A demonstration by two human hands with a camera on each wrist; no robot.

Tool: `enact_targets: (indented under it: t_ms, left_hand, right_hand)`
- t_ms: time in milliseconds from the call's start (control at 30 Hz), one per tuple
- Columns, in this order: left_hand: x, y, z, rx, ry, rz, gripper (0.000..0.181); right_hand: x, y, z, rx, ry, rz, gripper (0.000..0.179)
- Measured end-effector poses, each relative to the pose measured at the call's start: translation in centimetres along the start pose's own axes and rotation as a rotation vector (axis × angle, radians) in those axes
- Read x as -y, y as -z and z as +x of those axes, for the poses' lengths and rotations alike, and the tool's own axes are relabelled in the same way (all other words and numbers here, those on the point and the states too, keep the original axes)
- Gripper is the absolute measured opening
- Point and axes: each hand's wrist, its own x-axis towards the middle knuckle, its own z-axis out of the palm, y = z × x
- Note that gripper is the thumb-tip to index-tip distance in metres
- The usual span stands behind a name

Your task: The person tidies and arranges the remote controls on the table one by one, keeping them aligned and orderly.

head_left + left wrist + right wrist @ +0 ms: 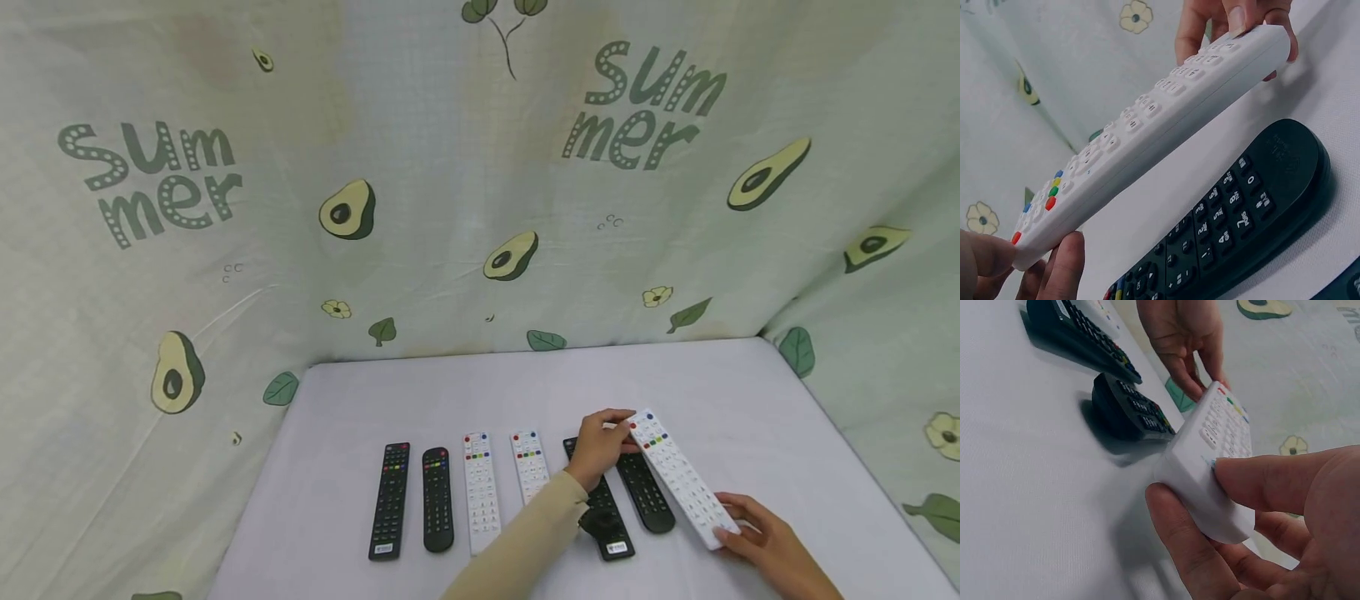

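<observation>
Both hands hold one white remote control [678, 475], raised over the right side of the table and slanted in the head view. My left hand [600, 446] pinches its far end, near the red and blue buttons, between thumb and fingers. At the near end, my right hand [772, 542] grips it with the thumb on the button face and fingers underneath, as the right wrist view shows. Just left of it lies a black remote with a rounded end [1241, 219]. Beside that, another black remote [617, 546] is partly hidden by the left wrist and a dark wrist device.
Further left on the white table [300, 517] lie a black remote [390, 500], a rounded black remote [437, 500], a white remote [481, 492] and a second white remote [529, 462], partly behind the left sleeve. A printed curtain [420, 125] hangs around the table.
</observation>
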Motion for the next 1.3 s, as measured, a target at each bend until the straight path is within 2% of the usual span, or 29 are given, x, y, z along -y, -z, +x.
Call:
enact_targets:
  t_ms: [300,500,833,967,1067,1200,1300]
  left_hand:
    - [0.2,-2.1,-0.3,-0.005,0.039,0.059,0.031]
    - [0.3,-2.7,-0.6,-0.006,0.067,0.092,0.037]
    - [0.7,-3.5,-1.3,0.038,0.112,0.176,0.048]
    - [0.6,-3.6,-1.6,0.078,0.134,0.238,0.056]
    - [0.5,-3.7,-1.8,0.100,0.142,0.292,0.054]
    - [0.4,-4.0,-1.9,0.114,0.152,0.329,0.049]
    - [0.4,-4.2,-2.1,0.124,0.164,0.318,0.048]
  right_hand:
    - [-1.2,0.3,-0.7,0.003,-0.039,0.031,0.071]
    - [-1.5,0.1,-0.7,-0.029,-0.045,-0.003,0.071]
    - [-1.7,-0.4,-0.9,-0.050,0.005,-0.122,0.069]
    - [-1.8,-0.6,-0.9,-0.078,0.064,-0.158,0.066]
    - [-2.0,-0.7,-0.9,-0.096,0.105,-0.184,0.064]
    - [-2.1,-0.8,-0.8,-0.084,0.084,-0.210,0.065]
    - [-1.9,-0.9,-0.7,-0.076,0.061,-0.226,0.066]
